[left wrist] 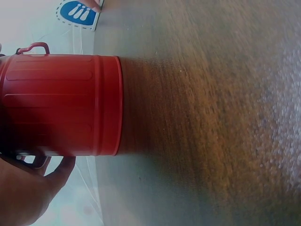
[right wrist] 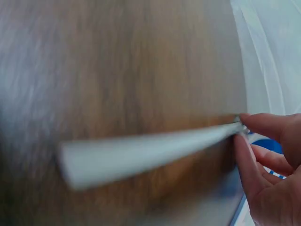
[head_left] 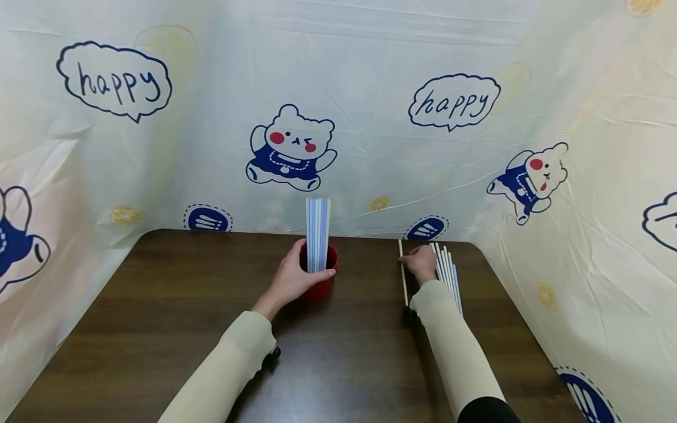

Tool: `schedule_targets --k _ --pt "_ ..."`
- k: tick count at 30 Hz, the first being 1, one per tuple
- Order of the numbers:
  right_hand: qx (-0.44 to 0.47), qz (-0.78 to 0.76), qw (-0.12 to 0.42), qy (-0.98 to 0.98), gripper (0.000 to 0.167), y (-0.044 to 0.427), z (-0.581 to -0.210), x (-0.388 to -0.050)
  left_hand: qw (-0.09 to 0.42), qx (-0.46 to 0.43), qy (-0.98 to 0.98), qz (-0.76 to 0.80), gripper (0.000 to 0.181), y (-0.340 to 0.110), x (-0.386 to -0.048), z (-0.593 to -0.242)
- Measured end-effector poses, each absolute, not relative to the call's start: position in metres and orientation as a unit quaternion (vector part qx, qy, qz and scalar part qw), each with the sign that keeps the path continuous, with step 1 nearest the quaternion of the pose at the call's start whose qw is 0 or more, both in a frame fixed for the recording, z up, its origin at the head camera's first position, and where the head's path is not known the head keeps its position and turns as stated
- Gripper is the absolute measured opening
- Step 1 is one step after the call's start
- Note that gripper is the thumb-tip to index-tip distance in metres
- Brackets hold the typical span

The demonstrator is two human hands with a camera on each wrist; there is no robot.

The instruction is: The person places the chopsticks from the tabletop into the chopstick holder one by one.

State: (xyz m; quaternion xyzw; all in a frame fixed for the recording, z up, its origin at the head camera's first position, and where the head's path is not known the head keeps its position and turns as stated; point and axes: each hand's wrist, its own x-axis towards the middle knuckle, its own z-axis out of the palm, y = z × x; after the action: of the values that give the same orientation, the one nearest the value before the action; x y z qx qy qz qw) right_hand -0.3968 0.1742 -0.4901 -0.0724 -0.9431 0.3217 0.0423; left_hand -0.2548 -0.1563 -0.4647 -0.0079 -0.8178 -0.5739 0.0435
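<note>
A red cup (head_left: 319,290) shaped like a small bin, with side handles, stands on the table and holds a bundle of striped straws (head_left: 317,235) upright. My left hand (head_left: 294,278) grips the cup near its rim; in the left wrist view the cup (left wrist: 61,106) fills the left side, the hand (left wrist: 28,193) at its lower edge. My right hand (head_left: 421,263) pinches one pale straw (head_left: 404,282) by its far part. In the right wrist view the straw (right wrist: 150,153) is blurred, between thumb and finger of the hand (right wrist: 273,165). More straws (head_left: 448,271) lie just right of that hand.
The brown wooden table (head_left: 158,329) ends at the back against a pale curtain (head_left: 370,176) printed with bears and the word happy. The curtain also hangs along both sides. Bare table top lies between the two hands.
</note>
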Motion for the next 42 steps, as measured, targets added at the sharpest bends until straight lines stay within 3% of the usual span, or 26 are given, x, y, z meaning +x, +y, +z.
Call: schedule_targets --k 5,10,15,18,27,29,34,36,42 --pt "-0.058 0.356 0.018 -0.933 0.018 0.164 -0.481 -0.397 0.045 -0.008 -0.819 -0.572 0.098 -0.156 -0.256 -0.463" --pt "-0.055 0.427 -0.046 -0.902 0.013 0.154 -0.474 -0.395 0.048 -0.009 -0.82 -0.57 0.098 -0.156 -0.258 -0.463" --pt "-0.01 0.519 -0.128 -0.845 0.019 0.141 -0.473 -0.388 0.046 -0.011 -0.821 -0.568 0.098 -0.157 -0.259 -0.462" --pt "0.006 0.529 -0.144 -0.836 0.02 0.134 -0.473 -0.383 0.048 -0.013 -0.82 -0.57 0.098 -0.158 -0.26 -0.461" --pt "0.014 0.565 -0.1 -0.819 0.021 0.121 -0.485 -0.373 0.042 -0.009 -0.821 -0.569 0.1 -0.157 -0.256 -0.465" --pt "0.013 0.582 -0.058 -0.811 0.021 0.117 -0.486 -0.372 0.041 -0.008 -0.821 -0.569 0.1 -0.155 -0.256 -0.468" --pt "0.03 0.593 0.112 -0.796 0.017 0.104 -0.464 -0.372 0.045 -0.008 -0.821 -0.569 0.099 -0.154 -0.255 -0.469" --pt "0.046 0.607 0.149 -0.779 0.017 0.098 -0.449 -0.371 0.045 -0.009 -0.821 -0.57 0.098 -0.155 -0.255 -0.469" --pt "0.099 0.678 0.155 -0.711 0.027 0.083 -0.402 -0.364 0.052 -0.01 -0.819 -0.571 0.097 -0.156 -0.256 -0.467"
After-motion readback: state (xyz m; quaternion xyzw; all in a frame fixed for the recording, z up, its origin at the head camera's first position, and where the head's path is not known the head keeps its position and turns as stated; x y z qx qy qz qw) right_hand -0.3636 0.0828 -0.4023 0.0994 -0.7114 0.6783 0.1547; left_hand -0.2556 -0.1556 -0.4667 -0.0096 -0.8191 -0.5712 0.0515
